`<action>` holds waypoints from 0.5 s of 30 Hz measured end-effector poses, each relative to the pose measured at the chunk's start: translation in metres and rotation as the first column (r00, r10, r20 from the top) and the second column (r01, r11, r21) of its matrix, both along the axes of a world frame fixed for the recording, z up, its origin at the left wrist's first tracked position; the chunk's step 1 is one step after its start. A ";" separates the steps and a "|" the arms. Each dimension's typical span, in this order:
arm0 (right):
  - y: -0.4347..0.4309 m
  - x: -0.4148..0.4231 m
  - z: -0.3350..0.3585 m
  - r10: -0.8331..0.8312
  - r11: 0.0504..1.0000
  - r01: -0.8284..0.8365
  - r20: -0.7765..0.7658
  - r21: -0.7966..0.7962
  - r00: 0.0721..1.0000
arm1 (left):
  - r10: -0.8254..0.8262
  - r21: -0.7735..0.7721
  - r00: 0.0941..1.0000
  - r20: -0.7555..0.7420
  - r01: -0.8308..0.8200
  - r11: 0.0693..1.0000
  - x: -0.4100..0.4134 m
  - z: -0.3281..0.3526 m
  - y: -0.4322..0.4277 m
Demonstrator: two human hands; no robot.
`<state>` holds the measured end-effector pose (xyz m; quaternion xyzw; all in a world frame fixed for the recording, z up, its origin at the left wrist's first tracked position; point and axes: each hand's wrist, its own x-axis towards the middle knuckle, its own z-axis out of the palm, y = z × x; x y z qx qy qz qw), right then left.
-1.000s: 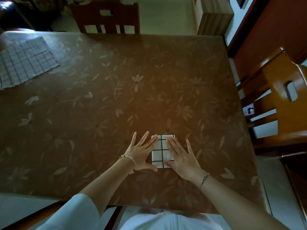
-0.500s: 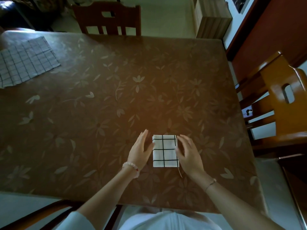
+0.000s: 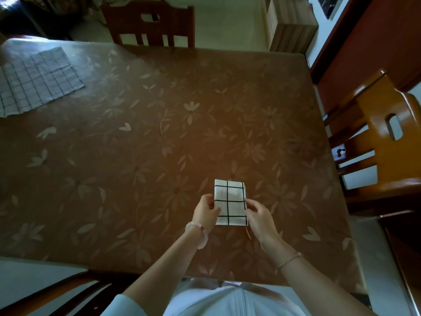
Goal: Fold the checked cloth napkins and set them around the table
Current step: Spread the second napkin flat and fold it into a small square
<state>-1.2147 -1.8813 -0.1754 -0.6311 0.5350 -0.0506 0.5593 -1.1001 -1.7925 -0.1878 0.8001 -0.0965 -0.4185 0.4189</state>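
Note:
A small folded white napkin with black check lines [image 3: 230, 200] lies near the front of the brown flower-patterned table [image 3: 159, 144]. My left hand [image 3: 206, 212] pinches its left edge, thumb on top. My right hand [image 3: 259, 216] grips its right edge low down. A thin loose thread hangs from the napkin's lower right corner. An unfolded checked napkin [image 3: 36, 80] lies flat at the table's far left, partly cut off by the frame edge.
A dark wooden chair [image 3: 150, 23] stands at the far side of the table. An orange-brown chair [image 3: 382, 137] sits on the right. Another chair's back [image 3: 57, 295] shows at the near left. A wooden cabinet [image 3: 289, 23] stands beyond the far right corner.
Both hands went from pressing flat on the folded napkin to gripping its left and right edges. The napkin now shows fully between them.

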 end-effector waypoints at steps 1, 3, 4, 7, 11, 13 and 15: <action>0.000 0.000 0.002 -0.006 1.000 0.006 0.012 0.020 1.000 | -0.014 0.023 1.000 0.004 0.014 1.000 0.000 0.000 -0.002; 0.002 0.001 0.005 -0.004 0.999 0.003 0.031 0.050 0.999 | -0.055 0.078 0.998 0.030 0.052 0.996 -0.001 0.003 -0.007; 0.003 0.001 0.006 0.002 0.999 -0.004 0.033 0.052 0.999 | -0.079 0.102 0.996 0.046 0.074 0.992 -0.001 0.003 -0.010; 0.003 0.001 0.008 0.012 0.998 -0.014 0.039 0.053 0.999 | -0.217 0.189 0.969 0.121 0.192 0.963 -0.001 0.007 -0.014; 0.000 -0.001 0.010 -0.041 0.993 0.031 0.083 0.114 0.996 | -0.046 -0.003 0.999 0.029 0.046 0.999 -0.001 0.008 -0.007; -0.002 -0.002 0.012 -0.083 0.983 0.063 0.116 0.172 0.990 | 0.046 -0.098 0.995 -0.085 -0.054 0.994 0.002 0.011 -0.005; -0.003 0.001 0.017 -0.148 0.961 0.104 0.158 0.255 0.976 | 0.086 -0.155 0.976 -0.202 -0.118 0.981 0.007 0.016 -0.004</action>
